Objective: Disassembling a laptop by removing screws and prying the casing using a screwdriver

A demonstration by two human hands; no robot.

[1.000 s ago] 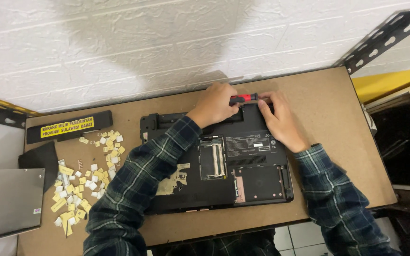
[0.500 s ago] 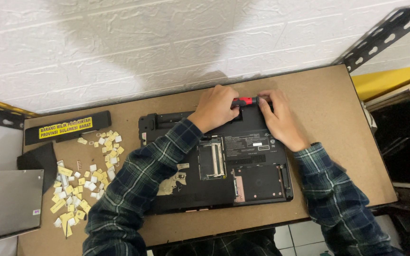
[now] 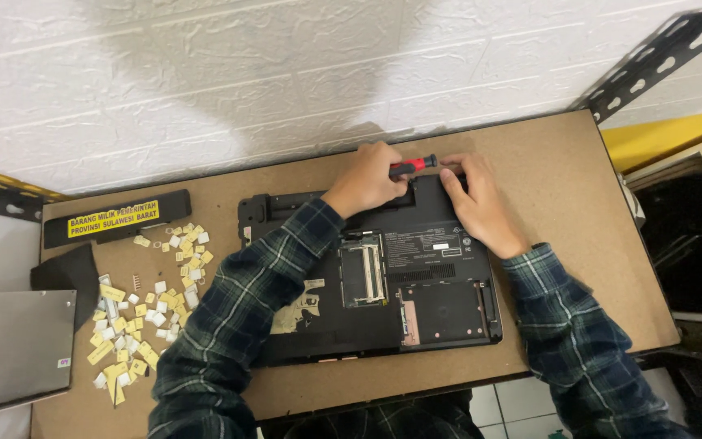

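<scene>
- Head view: your left hand (image 3: 367, 180) is closed around a red-and-black screwdriver (image 3: 413, 167) at the upper centre of the frame.
- The screwdriver's long axis runs left to right along the top edge of the upturned black laptop (image 3: 375, 276); its tip end points toward your right hand (image 3: 481, 203).
- Your right hand lies open, fingers flat on the laptop just beside the tip, holding nothing.
- The laptop sits mid-desk (image 3: 562, 179); small yellow and white chips (image 3: 144, 301) are scattered at lower left.

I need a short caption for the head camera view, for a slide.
Left hand grips a red-and-black screwdriver over an upturned black laptop; right hand rests on its far edge.
</scene>
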